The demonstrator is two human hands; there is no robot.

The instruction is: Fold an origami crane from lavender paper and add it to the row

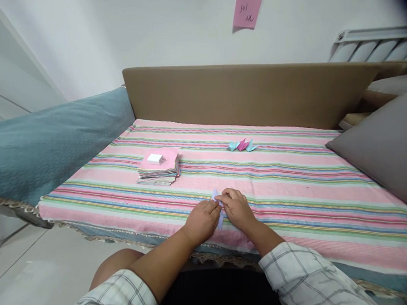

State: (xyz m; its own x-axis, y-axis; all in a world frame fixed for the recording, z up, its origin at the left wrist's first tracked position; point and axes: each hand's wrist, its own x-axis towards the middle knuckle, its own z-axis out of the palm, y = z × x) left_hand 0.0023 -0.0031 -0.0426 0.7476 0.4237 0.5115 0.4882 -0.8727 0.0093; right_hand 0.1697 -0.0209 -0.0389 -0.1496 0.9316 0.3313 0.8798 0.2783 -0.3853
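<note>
A narrow folded piece of lilac paper (221, 222) lies on the striped cloth close to the front edge, its pointed ends showing above and below my fingers. My left hand (202, 220) presses on it from the left, fingers held together over its middle. From the right, my right hand (239, 210) grips the upper part with thumb and bent forefinger. Where the fingertips meet, the paper's folds are hidden. Farther back stand finished-looking paper cranes (243, 145), in light blue and magenta, side by side.
A stack of square paper sheets (158, 173) sits left of my hands, with a white plug adapter (155, 159) on top. The striped cloth (287, 189) covers the seat. A grey cushion (384, 147) leans at the right, and a brown backrest (234, 96) runs behind.
</note>
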